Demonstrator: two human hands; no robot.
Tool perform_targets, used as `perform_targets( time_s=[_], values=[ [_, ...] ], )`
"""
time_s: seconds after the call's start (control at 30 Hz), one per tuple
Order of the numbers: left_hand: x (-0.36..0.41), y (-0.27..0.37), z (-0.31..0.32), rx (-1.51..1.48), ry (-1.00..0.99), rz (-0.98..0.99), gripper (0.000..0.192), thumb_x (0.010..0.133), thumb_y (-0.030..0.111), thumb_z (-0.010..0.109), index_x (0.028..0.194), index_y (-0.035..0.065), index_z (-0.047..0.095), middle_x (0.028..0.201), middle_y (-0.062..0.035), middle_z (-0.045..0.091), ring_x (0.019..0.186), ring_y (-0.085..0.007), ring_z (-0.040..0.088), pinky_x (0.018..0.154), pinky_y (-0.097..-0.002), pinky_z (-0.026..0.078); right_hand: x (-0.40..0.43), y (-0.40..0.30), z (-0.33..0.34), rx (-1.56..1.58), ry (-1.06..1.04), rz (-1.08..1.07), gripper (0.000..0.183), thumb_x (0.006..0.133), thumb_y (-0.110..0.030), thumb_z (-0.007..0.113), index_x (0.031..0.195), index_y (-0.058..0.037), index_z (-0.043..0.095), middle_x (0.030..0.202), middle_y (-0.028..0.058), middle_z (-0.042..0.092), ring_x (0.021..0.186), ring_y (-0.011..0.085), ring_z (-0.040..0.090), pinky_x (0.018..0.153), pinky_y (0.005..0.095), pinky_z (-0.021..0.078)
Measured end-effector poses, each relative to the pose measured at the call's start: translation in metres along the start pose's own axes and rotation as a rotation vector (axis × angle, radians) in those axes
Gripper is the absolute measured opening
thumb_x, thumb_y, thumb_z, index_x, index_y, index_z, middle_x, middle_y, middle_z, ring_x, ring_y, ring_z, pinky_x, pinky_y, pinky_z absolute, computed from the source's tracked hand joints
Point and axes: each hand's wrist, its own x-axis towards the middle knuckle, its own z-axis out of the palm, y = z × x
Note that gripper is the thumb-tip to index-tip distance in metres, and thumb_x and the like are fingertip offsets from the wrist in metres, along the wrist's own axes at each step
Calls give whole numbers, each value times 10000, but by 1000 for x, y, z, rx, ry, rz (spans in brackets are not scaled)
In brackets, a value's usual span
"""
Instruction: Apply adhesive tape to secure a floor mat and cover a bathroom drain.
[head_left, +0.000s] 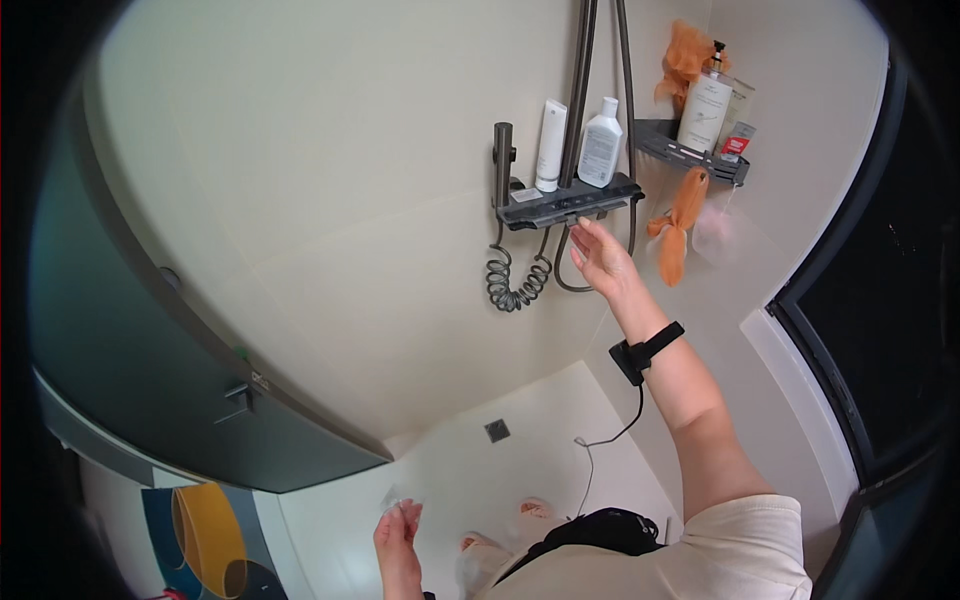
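My right hand (604, 259) reaches up to the front edge of a dark shower shelf unit (570, 206), its fingertips at a small lever or tab beneath the shelf. On that shelf stand a white squeeze tube (551, 146) and a white capped bottle (601, 146). A coiled hose (517, 289) hangs under the shelf, left of the hand. Low in the view, my left hand (399, 532) is raised with its fingers pinched on a small clear object (397, 501), perhaps thin plastic; its exact kind cannot be told. A black strap with a device and cable is on my right forearm.
A corner shelf (690, 156) holds a pump bottle (705, 112) and tubes, with an orange mesh puff (684, 64) behind and orange gloves or cloth (679, 225) hanging below. A glass door (187, 375) curves along the left. A floor drain (496, 430) and a patterned mat (210, 540) lie below.
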Motion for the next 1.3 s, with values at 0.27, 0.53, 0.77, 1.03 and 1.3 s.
perform_targets(
  time_s=[0.27,0.53,0.77,1.03,1.3],
  values=[
    [0,-8,28,-18,45,-37,319,1016,292,543,1122,8,644,966,-73,712,966,-157,653,868,-261,476,8,-6,-3,90,-72,48,270,825,-245,773,1031,-143,631,1193,60,572,1179,178,456,1005,318,339],
    [-5,-10,21,-33,66,-51,305,1018,280,543,1101,7,652,963,-67,710,941,-152,657,858,-254,484,22,-18,3,131,-46,89,181,820,-252,769,944,-184,658,962,-57,604,981,144,508,871,276,405],
    [-9,-21,7,-25,44,-64,292,1013,274,554,1124,19,645,1083,-60,690,1002,-163,659,874,-268,485,15,-36,5,29,-57,130,170,842,-282,737,971,-194,670,1124,-1,600,1120,180,476,916,279,351],
    [-14,-16,-3,-57,82,11,293,1010,231,556,1134,-25,623,1113,-111,673,1033,-207,649,928,-315,498,-62,36,-15,-350,-129,333,246,830,-242,755,1042,-155,667,1275,-9,594,1198,120,466,1011,326,297],
    [-5,46,29,131,-44,110,310,1008,270,557,1187,34,649,1090,-40,701,1049,-117,615,908,-251,414,-116,81,28,-639,-600,527,147,825,-184,743,933,-85,751,1452,126,490,1446,202,269,1131,355,201]
  ],
)
